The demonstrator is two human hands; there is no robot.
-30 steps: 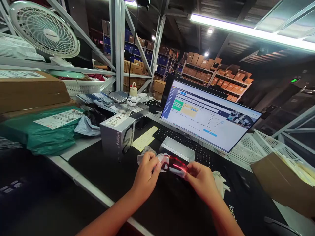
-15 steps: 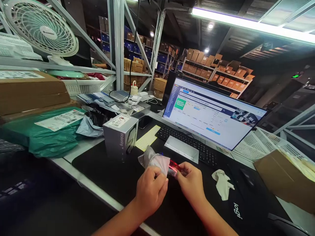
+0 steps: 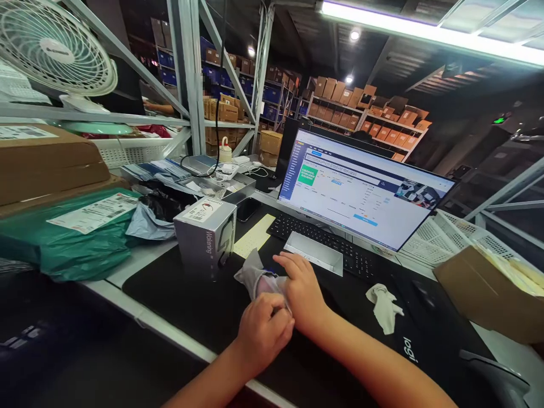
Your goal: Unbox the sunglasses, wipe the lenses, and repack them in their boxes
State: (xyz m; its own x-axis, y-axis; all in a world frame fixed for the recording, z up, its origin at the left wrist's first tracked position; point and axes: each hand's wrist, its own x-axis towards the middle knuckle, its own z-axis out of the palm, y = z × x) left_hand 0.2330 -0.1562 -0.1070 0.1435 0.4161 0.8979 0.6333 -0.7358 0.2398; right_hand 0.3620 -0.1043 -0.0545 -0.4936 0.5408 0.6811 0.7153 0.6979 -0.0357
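My left hand (image 3: pixel 266 328) is closed in a fist on the near edge of a thin, whitish, translucent bag (image 3: pixel 250 277). The bag is crumpled and held just above the black desk mat, with something pinkish and dark blue showing through. Against the bag's right side is my right hand (image 3: pixel 304 289), turned with its back up. Some of its fingers stretch leftward over the bag; its thumb and remaining fingers are hidden. Left of the bag stands a grey product box (image 3: pixel 204 235). An open, shallow silver-white tray (image 3: pixel 314 256) lies beyond my right hand, against the keyboard.
A crumpled white cloth-like piece (image 3: pixel 385 309) and a dark mouse (image 3: pixel 424 293) lie on the mat to the right. A monitor (image 3: pixel 361 192) stands behind the keyboard (image 3: pixel 359 266). Green-wrapped parcel (image 3: pixel 68 249) and brown cartons (image 3: pixel 46 164) are at left; an open carton (image 3: pixel 480 294) sits right.
My right hand has moved up and left onto the bag and turned over. The shiny red piece it pinched is out of sight. My left hand keeps its grip; the view has shifted slightly.
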